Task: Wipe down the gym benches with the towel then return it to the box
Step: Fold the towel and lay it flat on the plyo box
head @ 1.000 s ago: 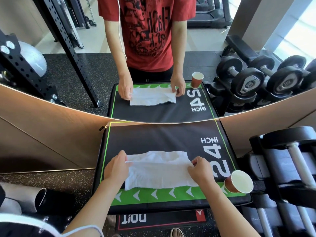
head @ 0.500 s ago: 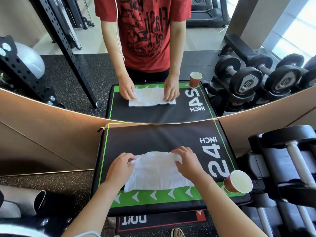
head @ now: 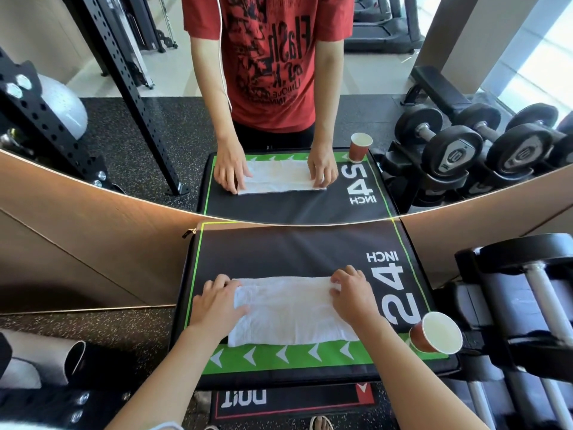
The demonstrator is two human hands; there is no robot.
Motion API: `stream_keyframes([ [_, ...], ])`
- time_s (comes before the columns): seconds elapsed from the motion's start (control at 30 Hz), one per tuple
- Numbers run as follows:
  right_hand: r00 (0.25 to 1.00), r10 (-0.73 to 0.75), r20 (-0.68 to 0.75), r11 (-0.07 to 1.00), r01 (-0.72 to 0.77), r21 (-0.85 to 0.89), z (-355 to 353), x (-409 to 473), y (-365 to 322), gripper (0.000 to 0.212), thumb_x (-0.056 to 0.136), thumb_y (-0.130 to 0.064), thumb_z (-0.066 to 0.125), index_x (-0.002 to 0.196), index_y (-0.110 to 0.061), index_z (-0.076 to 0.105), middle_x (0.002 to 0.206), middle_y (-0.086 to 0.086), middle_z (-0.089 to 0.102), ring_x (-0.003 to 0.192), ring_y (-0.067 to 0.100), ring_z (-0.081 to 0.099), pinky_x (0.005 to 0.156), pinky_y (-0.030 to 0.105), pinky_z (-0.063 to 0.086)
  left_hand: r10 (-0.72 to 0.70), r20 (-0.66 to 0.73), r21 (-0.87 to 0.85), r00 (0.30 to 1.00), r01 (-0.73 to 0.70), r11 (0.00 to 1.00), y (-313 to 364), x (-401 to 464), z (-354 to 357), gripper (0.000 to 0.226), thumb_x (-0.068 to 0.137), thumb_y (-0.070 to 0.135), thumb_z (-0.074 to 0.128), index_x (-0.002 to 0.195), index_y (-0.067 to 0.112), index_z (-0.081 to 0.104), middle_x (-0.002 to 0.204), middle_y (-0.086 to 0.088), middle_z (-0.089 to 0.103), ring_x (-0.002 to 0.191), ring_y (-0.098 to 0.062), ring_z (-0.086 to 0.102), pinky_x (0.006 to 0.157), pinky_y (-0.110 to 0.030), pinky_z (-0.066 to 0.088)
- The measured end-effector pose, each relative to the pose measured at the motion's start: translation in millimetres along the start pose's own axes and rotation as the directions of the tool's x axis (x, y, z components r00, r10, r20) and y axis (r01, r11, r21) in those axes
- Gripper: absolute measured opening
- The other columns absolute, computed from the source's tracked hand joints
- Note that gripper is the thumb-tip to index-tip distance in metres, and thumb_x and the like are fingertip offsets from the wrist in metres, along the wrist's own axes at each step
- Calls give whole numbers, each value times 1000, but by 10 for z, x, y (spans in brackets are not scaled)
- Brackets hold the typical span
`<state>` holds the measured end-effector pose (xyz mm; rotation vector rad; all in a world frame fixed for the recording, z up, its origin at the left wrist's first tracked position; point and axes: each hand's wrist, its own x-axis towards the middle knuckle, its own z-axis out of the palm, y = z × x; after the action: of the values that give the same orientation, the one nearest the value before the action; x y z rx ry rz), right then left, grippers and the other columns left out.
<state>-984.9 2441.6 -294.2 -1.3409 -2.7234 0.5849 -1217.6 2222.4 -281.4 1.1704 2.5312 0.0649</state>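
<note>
Right hand (head: 352, 294) slid back out to the towel's (head: 291, 310) right end; towel now folded narrower.
Both hands pinched its ends near the bench's (head: 279, 246) front edge, left hand (head: 217, 302) opposite; keep tension even, edges aligned.

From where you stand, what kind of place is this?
Most likely a gym, in front of a wall mirror. A rack of dumbbells stands on the right, the padded jump box is marked 24 INCH, and the mirror shows a squat rack upright.
</note>
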Motion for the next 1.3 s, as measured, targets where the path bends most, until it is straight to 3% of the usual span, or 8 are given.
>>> stream_keyframes([
  [0.17, 993, 119, 17, 977, -121, 175, -52, -27, 96, 16, 79, -21, 72, 92, -19, 64, 97, -3, 49, 95, 23, 51, 82, 36, 47, -56, -115, -272, 992, 23, 962, 22, -62, 29, 27, 98, 30, 61, 124, 27, 66, 124, 11, 53, 112, -17, 51, 84, -39, 52],
  [0.3, 985, 169, 18, 928, -165, 334, -92, -20, 114, 20, 72, -11, 65, 77, -25, 52, 87, -6, 53, 79, 18, 53, 62, 29, 39, -101, -174, -472, 980, 7, 881, 23, -44, -33, 10, 100, 23, 59, 97, 29, 67, 98, 12, 65, 88, -15, 64, 74, -42, 56],
  [0.4, 976, 216, 7, 875, -197, 442, -118, -2, 110, 20, 77, -12, 61, 81, -30, 53, 73, -7, 62, 65, 13, 57, 54, 28, 42, -129, -172, -503, 977, 26, 864, 14, -1, -73, 14, 99, 24, 57, 90, 32, 63, 77, 9, 67, 71, -14, 64, 65, -43, 55],
  [0.83, 954, 298, -15, 872, -266, 410, 21, 142, 77, 10, 95, -13, 56, 93, -23, 58, 81, -3, 65, 72, 13, 59, 55, 27, 39, -281, -132, -462, 951, 192, 866, 106, 194, 13, 33, 108, 31, 41, 76, 23, 41, 70, -1, 54, 62, -22, 51, 52, -34, 31],
  [1.0, 947, 321, -15, 884, -294, 364, 33, 153, 14, 12, 95, -11, 50, 92, -22, 54, 85, -1, 63, 73, 14, 57, 55, 29, 39, -321, -123, -428, 939, 241, 871, 156, 234, 17, 26, 107, 30, 42, 85, 18, 47, 79, -3, 58, 68, -24, 54, 57, -37, 39],
  [1.1, 961, 274, -41, 918, -248, 310, -10, 121, 23, 14, 94, -13, 55, 107, -17, 53, 103, -2, 57, 81, 19, 55, 69, 33, 42, -300, -100, -463, 949, 223, 858, 168, 196, -24, 14, 105, 30, 52, 111, 18, 51, 89, -2, 63, 73, -23, 61, 57, -36, 43],
  [1.2, 962, 260, -86, 933, -227, 281, -34, -24, 89, 24, 96, -20, 62, 117, -16, 52, 110, 0, 51, 83, 22, 56, 71, 36, 46, -233, -149, -410, 961, 155, 899, 146, 28, -41, 47, 101, 32, 61, 142, 19, 41, 123, -4, 59, 94, -25, 66, 64, -34, 47],
  [1.3, 954, 285, -95, 923, -247, 294, -6, -286, 185, 30, 95, -27, 64, 122, -17, 53, 106, -4, 51, 82, 17, 52, 67, 32, 40, -113, -207, -272, 972, 54, 961, 107, -260, 50, 52, 95, 33, 68, 140, 22, 44, 132, -1, 49, 113, -24, 59, 72, -32, 51],
])
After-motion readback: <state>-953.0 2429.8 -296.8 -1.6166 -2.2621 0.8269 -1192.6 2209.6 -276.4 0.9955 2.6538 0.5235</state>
